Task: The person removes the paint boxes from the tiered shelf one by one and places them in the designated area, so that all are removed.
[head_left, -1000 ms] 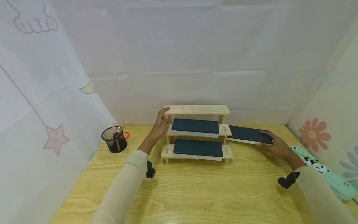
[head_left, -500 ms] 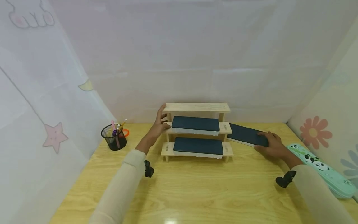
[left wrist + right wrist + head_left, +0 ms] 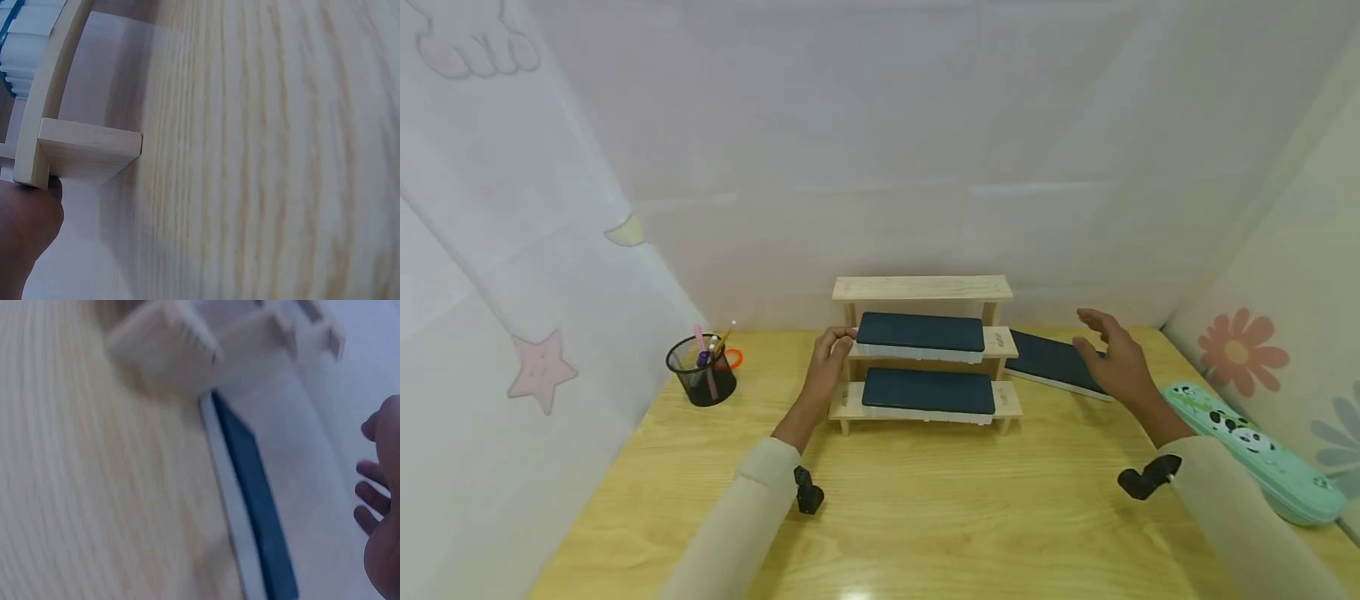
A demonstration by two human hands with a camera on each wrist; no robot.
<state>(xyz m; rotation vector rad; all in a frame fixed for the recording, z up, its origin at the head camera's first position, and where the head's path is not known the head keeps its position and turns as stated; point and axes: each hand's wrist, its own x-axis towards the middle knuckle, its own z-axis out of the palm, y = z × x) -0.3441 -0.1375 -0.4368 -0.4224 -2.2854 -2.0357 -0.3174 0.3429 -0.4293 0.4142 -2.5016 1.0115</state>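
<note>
A pale wooden three-step shelf (image 3: 922,288) stands on the table near the back wall. One flat box with a dark blue lid (image 3: 921,331) lies on its middle step, and a similar box (image 3: 928,392) on the lowest. My left hand (image 3: 826,367) grips the left end of the middle step; in the left wrist view the thumb (image 3: 37,209) is against the end of a wooden board. A third dark-lidded box (image 3: 1052,360) lies at an angle on the table, right of the shelf. Over its right part hovers my right hand (image 3: 1116,362), fingers apart and holding nothing.
A black mesh pen cup (image 3: 702,371) with pens and scissors stands at the left. On the right, a mint-green panda pencil case (image 3: 1255,450) lies by the side wall. Light printed cloth (image 3: 917,167) hangs behind the wooden table (image 3: 925,517).
My right hand has let go of the third box and risen off it. The left hand has moved down from the shelf's top step to the middle step's left end.
</note>
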